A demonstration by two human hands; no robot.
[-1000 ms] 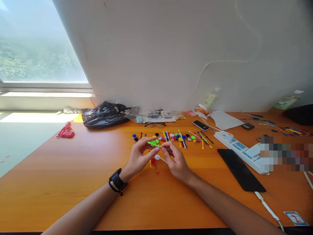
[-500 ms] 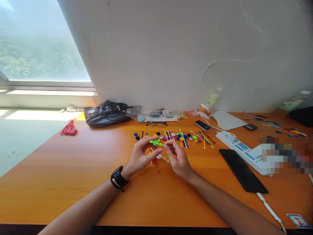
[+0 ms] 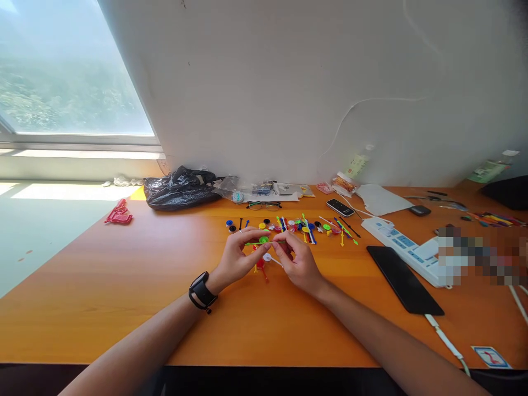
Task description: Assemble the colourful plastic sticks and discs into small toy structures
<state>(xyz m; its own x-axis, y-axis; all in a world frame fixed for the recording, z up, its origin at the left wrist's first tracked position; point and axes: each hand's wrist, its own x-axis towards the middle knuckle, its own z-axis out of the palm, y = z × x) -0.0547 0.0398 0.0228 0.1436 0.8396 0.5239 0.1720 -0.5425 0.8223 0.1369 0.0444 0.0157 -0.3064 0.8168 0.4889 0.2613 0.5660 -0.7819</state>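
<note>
Shifted since half a second ago: left thumb (image 3: 259, 252), raised to the green stick (image 3: 253, 243), which now shows thinner. Left hand (image 3: 236, 254): half-curled, thumb tip at the stick; whether it grips, I can't say. Right hand (image 3: 300, 264): fingertips pinched on the stick's right end. Green stick: above the table (image 3: 247, 324), between near and far edges. Toward the far edge: spectacles (image 3: 264, 205), black plastic bag (image 3: 177, 191).
</note>
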